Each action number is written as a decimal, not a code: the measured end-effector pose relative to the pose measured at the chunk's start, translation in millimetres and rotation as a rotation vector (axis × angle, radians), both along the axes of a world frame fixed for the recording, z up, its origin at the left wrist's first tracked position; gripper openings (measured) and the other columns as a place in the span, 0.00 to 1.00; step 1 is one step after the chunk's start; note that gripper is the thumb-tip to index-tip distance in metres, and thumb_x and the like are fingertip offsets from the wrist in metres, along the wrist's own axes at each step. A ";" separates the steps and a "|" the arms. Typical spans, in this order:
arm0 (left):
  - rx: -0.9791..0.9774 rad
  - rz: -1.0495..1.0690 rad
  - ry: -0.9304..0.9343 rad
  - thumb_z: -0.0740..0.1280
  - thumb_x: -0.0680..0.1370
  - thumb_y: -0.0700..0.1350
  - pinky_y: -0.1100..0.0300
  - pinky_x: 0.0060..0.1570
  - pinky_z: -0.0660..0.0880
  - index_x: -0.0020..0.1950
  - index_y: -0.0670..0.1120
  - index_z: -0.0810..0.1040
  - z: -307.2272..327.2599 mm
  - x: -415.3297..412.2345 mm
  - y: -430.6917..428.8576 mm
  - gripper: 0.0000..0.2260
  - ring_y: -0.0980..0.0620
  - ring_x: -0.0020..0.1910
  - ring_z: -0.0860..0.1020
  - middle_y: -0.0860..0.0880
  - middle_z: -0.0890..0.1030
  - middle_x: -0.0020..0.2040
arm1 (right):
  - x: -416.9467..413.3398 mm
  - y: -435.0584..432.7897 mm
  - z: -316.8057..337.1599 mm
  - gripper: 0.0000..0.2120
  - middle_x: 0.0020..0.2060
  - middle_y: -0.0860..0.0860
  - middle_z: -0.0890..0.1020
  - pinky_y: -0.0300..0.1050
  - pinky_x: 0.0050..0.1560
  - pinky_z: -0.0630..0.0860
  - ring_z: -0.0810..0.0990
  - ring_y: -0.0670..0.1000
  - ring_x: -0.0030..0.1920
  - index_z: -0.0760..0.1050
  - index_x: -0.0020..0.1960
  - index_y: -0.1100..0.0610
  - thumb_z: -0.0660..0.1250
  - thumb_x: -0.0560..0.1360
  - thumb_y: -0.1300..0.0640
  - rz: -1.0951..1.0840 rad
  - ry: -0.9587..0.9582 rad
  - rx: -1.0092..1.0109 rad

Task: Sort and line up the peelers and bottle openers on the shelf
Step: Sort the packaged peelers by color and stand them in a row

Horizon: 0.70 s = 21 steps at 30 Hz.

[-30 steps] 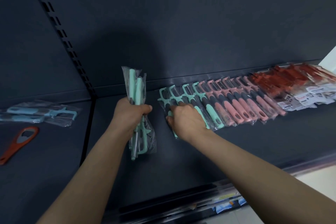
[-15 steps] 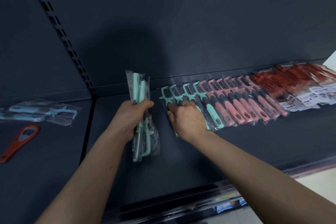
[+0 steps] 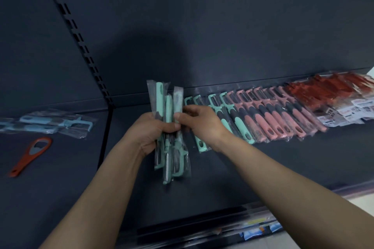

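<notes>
My left hand (image 3: 150,134) grips an upright bundle of mint-green peelers (image 3: 169,105) in clear bags above the dark shelf (image 3: 222,178). My right hand (image 3: 200,122) pinches the rightmost bag of that bundle near its middle. Behind my right hand a slanted row lies on the shelf: several mint-green peelers (image 3: 240,127), then pink peelers (image 3: 283,121), then red packaged items (image 3: 332,93) at the far right. On the left shelf section lie light-blue peelers (image 3: 48,123) and an orange bottle opener (image 3: 30,155).
A slotted upright (image 3: 81,46) divides the dark back wall between the two shelf sections. The shelf's front rail (image 3: 202,226) carries price labels. Pale floor shows at the lower right.
My right hand has left the mint-green peelers lying in the row and moved left to the bundle, where it now pinches one bag. My left hand has shifted the bundle slightly right.
</notes>
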<state>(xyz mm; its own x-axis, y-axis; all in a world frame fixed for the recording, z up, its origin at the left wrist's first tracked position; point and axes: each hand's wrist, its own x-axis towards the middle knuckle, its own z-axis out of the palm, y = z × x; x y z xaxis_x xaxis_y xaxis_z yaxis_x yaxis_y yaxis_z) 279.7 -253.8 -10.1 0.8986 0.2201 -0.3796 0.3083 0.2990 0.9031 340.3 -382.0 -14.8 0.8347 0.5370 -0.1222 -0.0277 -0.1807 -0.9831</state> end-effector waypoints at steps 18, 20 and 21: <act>0.009 0.400 -0.049 0.65 0.75 0.30 0.59 0.33 0.80 0.45 0.40 0.75 9.0 -1.6 29.1 0.05 0.51 0.31 0.77 0.44 0.76 0.37 | 3.2 4.4 27.5 0.11 0.31 0.53 0.75 0.51 0.35 0.74 0.73 0.53 0.32 0.72 0.40 0.55 0.65 0.69 0.70 -0.260 -0.313 0.215; 0.027 0.383 -0.047 0.64 0.75 0.30 0.59 0.33 0.80 0.45 0.40 0.76 7.1 -2.2 26.5 0.06 0.52 0.31 0.77 0.45 0.77 0.37 | -1.8 3.8 19.9 0.15 0.30 0.52 0.76 0.50 0.34 0.73 0.73 0.53 0.31 0.73 0.39 0.51 0.65 0.70 0.72 -0.236 -0.280 0.251; 0.033 0.380 -0.045 0.64 0.75 0.30 0.59 0.33 0.80 0.44 0.40 0.76 6.1 -2.3 25.7 0.06 0.52 0.30 0.77 0.45 0.77 0.37 | -3.6 3.4 15.8 0.16 0.30 0.52 0.76 0.51 0.33 0.73 0.73 0.54 0.32 0.73 0.38 0.50 0.66 0.70 0.71 -0.228 -0.276 0.239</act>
<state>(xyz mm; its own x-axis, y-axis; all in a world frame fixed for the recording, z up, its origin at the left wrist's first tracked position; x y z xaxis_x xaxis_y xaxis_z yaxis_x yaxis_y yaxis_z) 277.4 -228.1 -4.0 0.7663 0.5521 -0.3287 0.1410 0.3546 0.9243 336.7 -378.6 1.0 0.9191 0.3213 0.2279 0.2296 0.0330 -0.9727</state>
